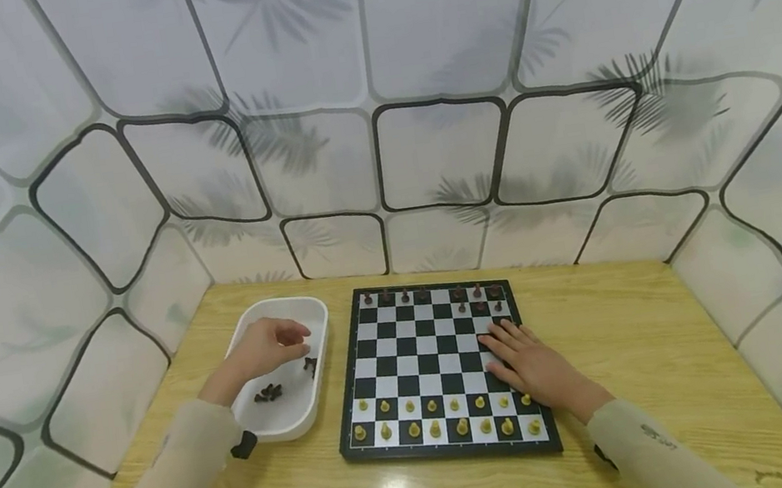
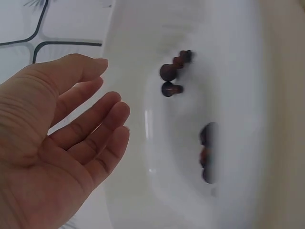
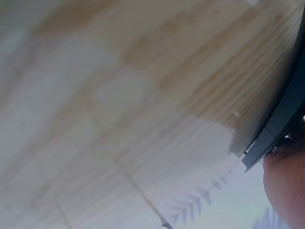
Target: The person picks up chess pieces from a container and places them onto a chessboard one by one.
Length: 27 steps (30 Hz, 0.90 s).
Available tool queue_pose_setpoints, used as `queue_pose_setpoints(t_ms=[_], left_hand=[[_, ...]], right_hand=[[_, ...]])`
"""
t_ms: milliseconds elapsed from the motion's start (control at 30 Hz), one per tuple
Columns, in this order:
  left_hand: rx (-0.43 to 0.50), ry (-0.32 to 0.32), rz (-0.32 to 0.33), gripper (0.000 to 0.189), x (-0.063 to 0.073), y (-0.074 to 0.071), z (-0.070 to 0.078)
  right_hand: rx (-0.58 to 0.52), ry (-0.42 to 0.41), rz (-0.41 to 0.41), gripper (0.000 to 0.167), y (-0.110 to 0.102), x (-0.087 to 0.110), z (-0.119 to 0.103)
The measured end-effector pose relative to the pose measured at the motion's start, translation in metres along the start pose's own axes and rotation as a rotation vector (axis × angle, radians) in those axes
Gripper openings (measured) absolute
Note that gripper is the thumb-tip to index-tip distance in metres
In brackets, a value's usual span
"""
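Observation:
Over the white plastic tray (image 1: 277, 302) hovers my left hand (image 1: 270, 348), its fingers loosely bent and nothing between them. Several dark chess pieces (image 1: 269, 393) lie on the tray floor; the left wrist view shows them as dark red-brown pieces (image 2: 168, 72) beyond the fingertips. My right hand (image 1: 534, 366) rests on the right side of the chessboard (image 1: 406, 347) with its fingers straight. Yellow chess pieces (image 1: 436, 429) stand in the two near rows. Dark red pieces (image 1: 477, 292) stand along the far edge, with gaps. In the right wrist view only part of the hand shows beside the board's edge (image 3: 281, 109).
The tray stands left of the board on a wooden table (image 1: 622, 319). A patterned cloth wall (image 1: 441, 152) encloses the back and both sides of the table. A dark wrist strap (image 1: 244, 445) shows at the left sleeve, near the tray's rim.

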<state>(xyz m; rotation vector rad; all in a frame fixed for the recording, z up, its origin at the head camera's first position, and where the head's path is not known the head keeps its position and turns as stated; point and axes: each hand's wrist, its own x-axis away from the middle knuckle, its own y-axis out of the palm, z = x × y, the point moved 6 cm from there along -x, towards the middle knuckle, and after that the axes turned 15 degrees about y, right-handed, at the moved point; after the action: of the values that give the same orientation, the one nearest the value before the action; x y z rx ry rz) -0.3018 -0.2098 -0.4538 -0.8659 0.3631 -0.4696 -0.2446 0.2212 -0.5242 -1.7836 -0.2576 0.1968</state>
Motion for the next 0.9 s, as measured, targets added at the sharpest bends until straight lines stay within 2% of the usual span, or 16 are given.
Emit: queue_pose_setpoints(t_ms=[167,533,900], left_hand=[[-0.001,-0.025,-0.024,0.029,0.005,0.009,-0.002],[0.007,0.013,-0.032,0.028,0.007,0.022,-0.008],[-0.001,-0.003,-0.065,0.031,0.011,0.033,-0.009]], right_hand=[[-0.009,0.003,0.001,0.061,-0.001,0.0,-0.001],[0.007,0.011,0.001,0.061,0.001,-0.002,0.002],[0.007,0.006,-0.003,0.061,0.003,-0.002,0.002]])
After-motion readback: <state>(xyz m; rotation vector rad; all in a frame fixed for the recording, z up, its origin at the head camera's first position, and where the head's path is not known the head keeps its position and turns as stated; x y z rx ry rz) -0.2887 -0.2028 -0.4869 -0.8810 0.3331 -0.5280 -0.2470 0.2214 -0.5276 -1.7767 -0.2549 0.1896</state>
